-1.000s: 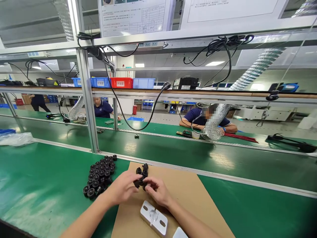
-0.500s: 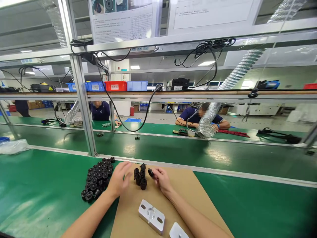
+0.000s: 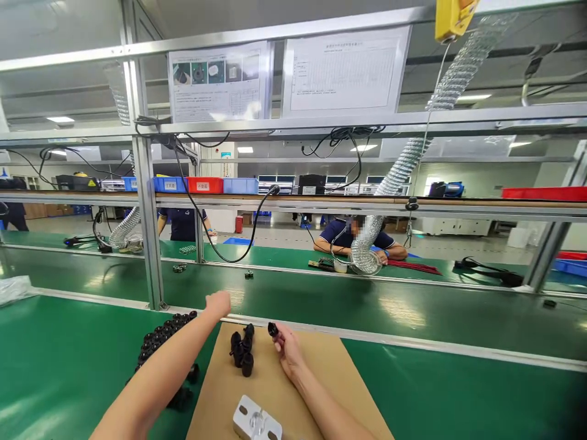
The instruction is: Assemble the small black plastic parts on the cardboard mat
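Note:
My right hand pinches a small black round plastic part above the brown board. Just left of it, a little cluster of similar black parts stands on the board. My left hand is stretched forward past the board's far left corner, over the rail; its fingers are turned away and hidden. Under the left forearm lies a large group of black round parts, partly covered by that arm. Nearer to me on the board is a silver metal block with a round recess and slots.
A metal upright rises behind the black parts. Across the back run a shelf with blue bins and a red bin, and a hanging black cable. A co-worker leans on the far bench beside a flexible duct.
My left hand has moved forward, away from the black cluster. The right hand still holds its black part. The view has tilted up, and the second metal piece has left the frame.

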Tool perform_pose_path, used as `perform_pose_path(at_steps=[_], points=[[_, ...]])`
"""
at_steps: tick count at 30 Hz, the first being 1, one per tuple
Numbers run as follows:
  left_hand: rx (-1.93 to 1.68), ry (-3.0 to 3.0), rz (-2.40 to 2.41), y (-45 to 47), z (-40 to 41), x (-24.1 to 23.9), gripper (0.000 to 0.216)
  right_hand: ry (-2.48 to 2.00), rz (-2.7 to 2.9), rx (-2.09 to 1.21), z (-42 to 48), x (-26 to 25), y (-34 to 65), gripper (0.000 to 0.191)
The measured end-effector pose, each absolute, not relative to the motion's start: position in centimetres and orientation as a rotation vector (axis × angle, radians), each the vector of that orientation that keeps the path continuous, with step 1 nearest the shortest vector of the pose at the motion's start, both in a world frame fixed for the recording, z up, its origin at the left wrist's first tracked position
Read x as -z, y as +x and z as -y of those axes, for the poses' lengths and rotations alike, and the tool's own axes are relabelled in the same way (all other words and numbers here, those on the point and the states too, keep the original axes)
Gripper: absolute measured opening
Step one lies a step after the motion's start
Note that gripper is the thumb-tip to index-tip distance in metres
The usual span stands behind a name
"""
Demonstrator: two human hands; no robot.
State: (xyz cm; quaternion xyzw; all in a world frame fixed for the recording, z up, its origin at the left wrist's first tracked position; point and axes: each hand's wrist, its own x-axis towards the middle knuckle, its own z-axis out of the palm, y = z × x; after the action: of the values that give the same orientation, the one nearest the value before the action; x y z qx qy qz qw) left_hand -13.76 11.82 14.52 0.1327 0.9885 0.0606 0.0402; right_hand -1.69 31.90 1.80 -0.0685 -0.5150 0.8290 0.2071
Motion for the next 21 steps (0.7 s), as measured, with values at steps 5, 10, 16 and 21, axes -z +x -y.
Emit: perform_pose_path(at_steps=[5,10,16,21], points=[[0.112,0.19,-3.0,-14.9,-6.2,-14.9,0.033,-0.133,1.45,-2.362,-31.7,-2.0,-1.8,0.05],[0.081,0.313,-3.075,-13.9,-4.2,-14.0,0.033,-0.098,1.462,-2.388,-31.4,-2.7,-1.2,0.046],[-0.381,0.576,-3.201,-10.2,-4.3,-12.7,0.023,-0.085,1.5,-2.349,-31.0,-3.1,-0.6,0.045],[-0.968,0.873,-3.106,-4.2,-3.9,-10.0,0.026,-0.104,1.541,-2.327,-30.3,-2.7,-0.4,0.043]])
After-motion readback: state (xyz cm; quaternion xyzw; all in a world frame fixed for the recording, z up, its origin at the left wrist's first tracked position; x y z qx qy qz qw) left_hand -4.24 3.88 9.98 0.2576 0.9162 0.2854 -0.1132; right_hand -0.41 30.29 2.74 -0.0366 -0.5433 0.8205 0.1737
